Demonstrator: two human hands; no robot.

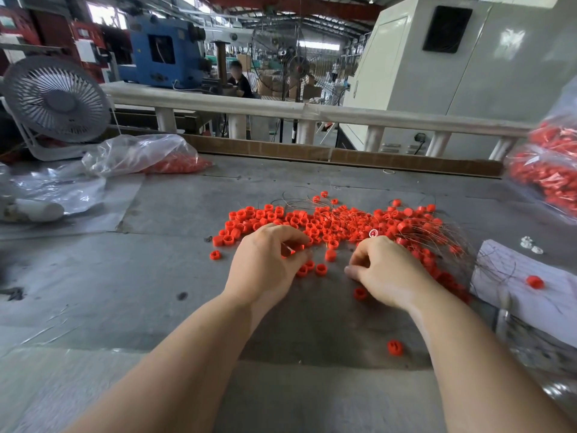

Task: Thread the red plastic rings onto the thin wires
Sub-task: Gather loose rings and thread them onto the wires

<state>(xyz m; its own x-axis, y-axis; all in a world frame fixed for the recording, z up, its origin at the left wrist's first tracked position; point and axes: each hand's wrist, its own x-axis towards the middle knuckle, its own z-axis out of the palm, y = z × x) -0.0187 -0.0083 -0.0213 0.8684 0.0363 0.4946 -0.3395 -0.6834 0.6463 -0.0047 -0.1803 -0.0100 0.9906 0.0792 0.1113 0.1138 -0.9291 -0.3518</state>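
A wide pile of red plastic rings [337, 221] lies on the grey table [156, 276], with thin wires [437, 235] fanned across its right side. My left hand [265, 260] is at the pile's near edge, fingers curled around red rings [288, 250] in its grasp. My right hand [384, 270] is just right of it, fingers curled and thumb against forefinger; what it pinches is too fine to tell, possibly a wire. Loose rings [320, 269] lie between the hands, and single ones sit nearer me [394, 347].
Clear bags with red rings lie at the back left [150, 157] and far right [549, 170]. A white fan [56, 101] stands at the left. A white paper [530, 282] with one ring lies at the right. A railing [312, 112] borders the table's far side.
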